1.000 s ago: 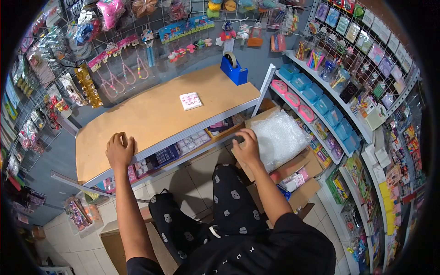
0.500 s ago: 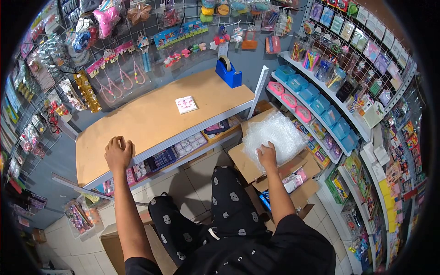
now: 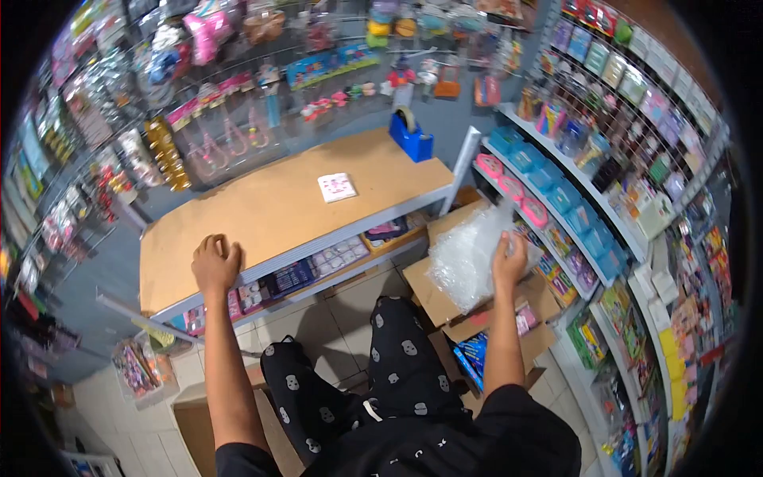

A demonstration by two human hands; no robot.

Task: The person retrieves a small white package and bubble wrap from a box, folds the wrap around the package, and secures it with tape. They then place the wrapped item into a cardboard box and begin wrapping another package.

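My left hand (image 3: 215, 264) rests at the front edge of the wooden tabletop (image 3: 262, 215), fingers loosely bent and apart, holding nothing. Over at the right, my right hand (image 3: 509, 261) has its fingers closed on the edge of a clear sheet of bubble wrap (image 3: 465, 258). The wrap lies partly on an open cardboard box (image 3: 425, 286), its right side raised and folded beside my fingers. A small white square packet with pink print (image 3: 337, 188) lies on the tabletop, away from both hands.
A blue tape dispenser (image 3: 411, 137) stands at the tabletop's back right corner. Below the top, a shelf holds boxed goods (image 3: 290, 277). Blue baskets (image 3: 548, 180) line the right-hand shelves. Another open carton (image 3: 199, 421) sits at lower left, near my legs.
My right hand has moved right and drawn up the bubble wrap's right side, exposing more of the carton below. My left hand stays on the tabletop. The view has shifted slightly.
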